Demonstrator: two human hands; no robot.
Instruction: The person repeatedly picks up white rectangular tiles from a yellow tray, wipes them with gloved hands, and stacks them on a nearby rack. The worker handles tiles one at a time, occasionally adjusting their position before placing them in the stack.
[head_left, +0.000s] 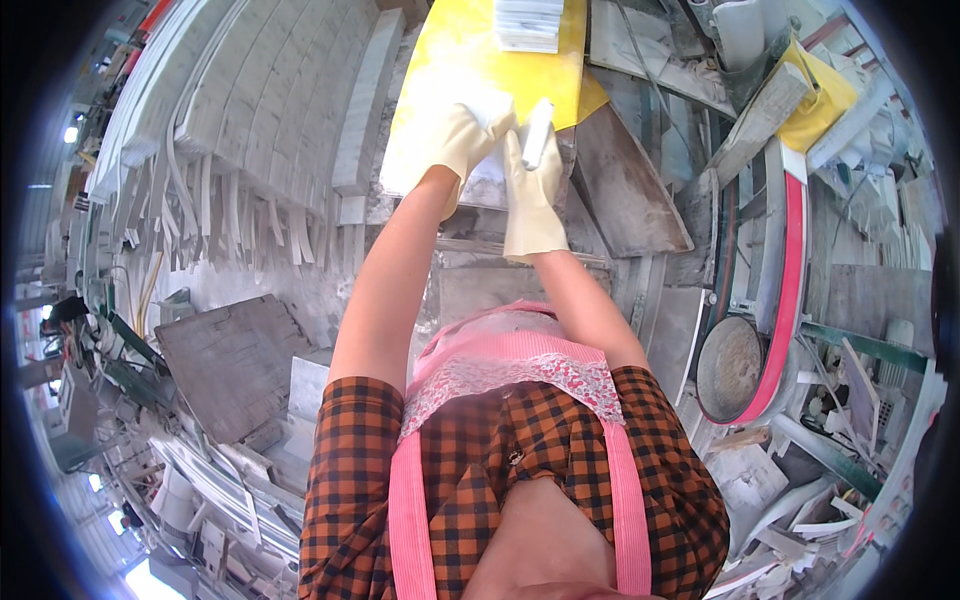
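Note:
Both my hands wear cream rubber gloves and are above a worktable covered by a yellow sheet [455,60]. My right hand [535,190] is closed around a short white bar [538,136], which looks like a strip of pale stone and tilts up from the fingers. Beside it, my left hand [462,140] has its fingers bent over a white, washed-out patch. Glare hides what they hold, if anything. A small stack of white-grey stone strips [527,26] lies farther back on the yellow sheet.
Long rows of stacked stone strips [260,90] rise at the left. A brown board [630,190] leans right of the table. Farther right is a machine with a pink-red belt [790,280] around a wheel [732,368]. A yellow cloth [820,95] hangs at the far right.

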